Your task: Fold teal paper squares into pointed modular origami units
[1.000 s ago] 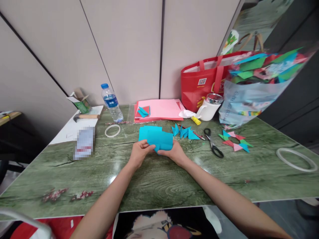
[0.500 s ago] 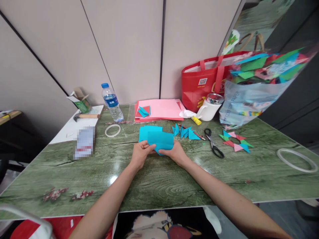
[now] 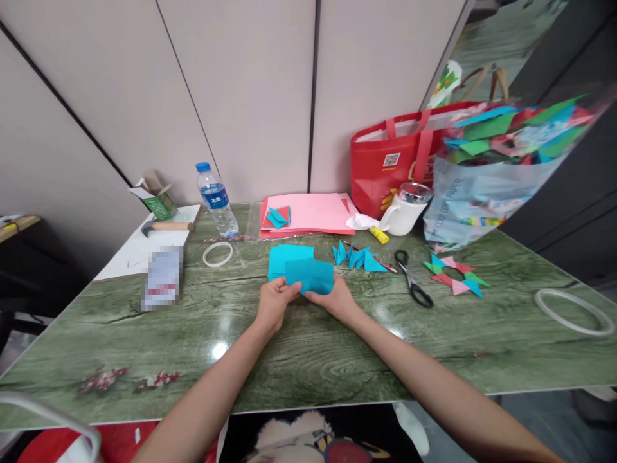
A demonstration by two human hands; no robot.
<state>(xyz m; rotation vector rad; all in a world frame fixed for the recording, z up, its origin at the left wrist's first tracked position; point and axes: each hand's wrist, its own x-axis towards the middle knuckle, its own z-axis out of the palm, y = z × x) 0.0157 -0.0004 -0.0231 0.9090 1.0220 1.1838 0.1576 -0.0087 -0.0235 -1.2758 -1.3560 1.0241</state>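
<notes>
Between my two hands is a sheet of blue paper [image 3: 311, 272], held up a little above the table. My left hand [image 3: 277, 301] is closed on its lower left corner, thumb in front. At the lower right, my right hand [image 3: 336, 297] pinches the same sheet, with its fingers partly hidden behind the paper. Just behind the sheet lies a stack of blue paper [image 3: 290, 253]. Several folded blue paper pieces [image 3: 357, 257] rest to the right over a pencil [image 3: 390, 266]. Black-handled scissors [image 3: 413, 280] lie farther right.
A ring of coloured folded paper [image 3: 457, 274] and a white tape roll [image 3: 573, 312] lie at the right. Behind stand a white mug [image 3: 403, 215], a red bag [image 3: 373, 167] and pink paper [image 3: 313, 209]. On the left are a water bottle [image 3: 218, 202], a hammer [image 3: 168, 226] and another tape roll [image 3: 218, 254].
The held sheet's top edge has dropped and tilted slightly, so it looks lower and flatter. Both hands keep their hold on it and have barely shifted.
</notes>
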